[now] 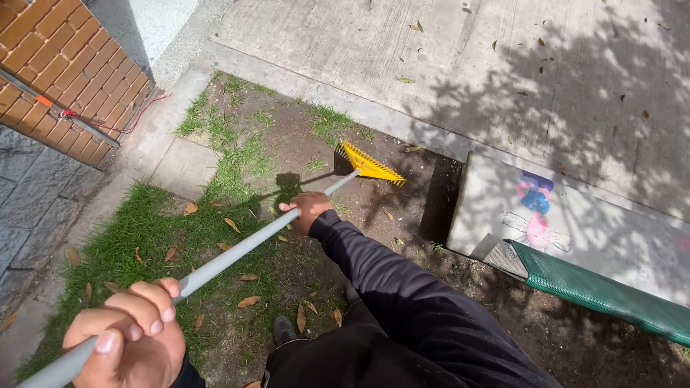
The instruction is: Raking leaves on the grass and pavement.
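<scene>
The left hand (136,327) is wrapped around the near end of a grey rake handle (237,248), fingers curled over the top and thumb pressed along the shaft. Farther down the same shaft, the right hand (307,210) closes around it in a full fist, its arm in a dark long sleeve (388,287). Both grips are tight on the pole, with nothing else between the fingers.

Beyond the right hand, the handle runs on to a yellow rake head (370,167), which rests tines-down on bare soil (402,208) just past a strip of grass (144,223). Dry brown leaves (248,302) lie scattered on the grass below the shaft, between the two hands, and nearer the feet, where a dark shoe (284,329) shows.

To the right of the forward grip a concrete slab with a painted pink and blue figure (535,208) borders the soil, and a green mesh bin edge (604,291) lies across it. Left of the rear grip stands a brick wall (65,79) with a thin pipe across it.

Judging from this, the risks are modest. The tines sit close to the slab's edge, so a sideways pull could catch them on the concrete and jar the forward hand. Dragging hard through loose soil may pull dirt along with the leaves. The shoe is close under the shaft, so a long stroke toward the body could strike it.
</scene>
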